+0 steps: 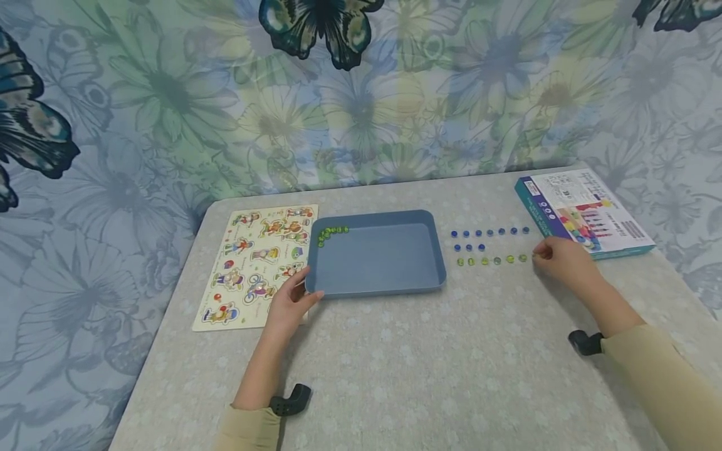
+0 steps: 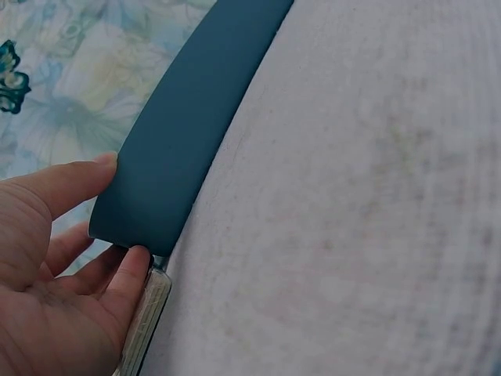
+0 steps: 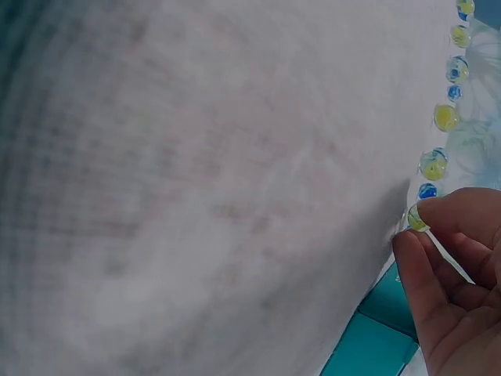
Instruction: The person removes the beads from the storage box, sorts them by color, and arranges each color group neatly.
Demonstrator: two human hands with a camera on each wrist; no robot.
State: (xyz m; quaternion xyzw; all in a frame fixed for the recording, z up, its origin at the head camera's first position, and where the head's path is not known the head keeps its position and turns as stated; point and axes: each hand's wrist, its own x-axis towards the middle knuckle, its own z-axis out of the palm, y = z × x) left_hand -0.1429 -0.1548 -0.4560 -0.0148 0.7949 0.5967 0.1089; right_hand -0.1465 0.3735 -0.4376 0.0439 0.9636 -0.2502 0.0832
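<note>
A blue-grey tray [image 1: 378, 257] lies on the table, with several green glass marbles [image 1: 331, 232] along its far left corner. My left hand [image 1: 287, 305] holds the tray's near left corner, thumb on one side and fingers on the other. At the right end of the near row, my right hand [image 1: 564, 262] pinches a yellow-green glass marble [image 3: 419, 218] between thumb and fingertips, close to the tabletop. More yellow-green marbles [image 1: 485, 261] line up to its left. Behind them are two rows of blue marbles [image 1: 489, 232], the middle one shorter.
A cream board with cartoon pictures [image 1: 237, 275] lies left of the tray, against its edge. Beyond my right hand is a flat teal and white box [image 1: 592, 216]. The pale cloth-covered table [image 1: 395, 369] ends at a flower-patterned backdrop [image 1: 361, 125].
</note>
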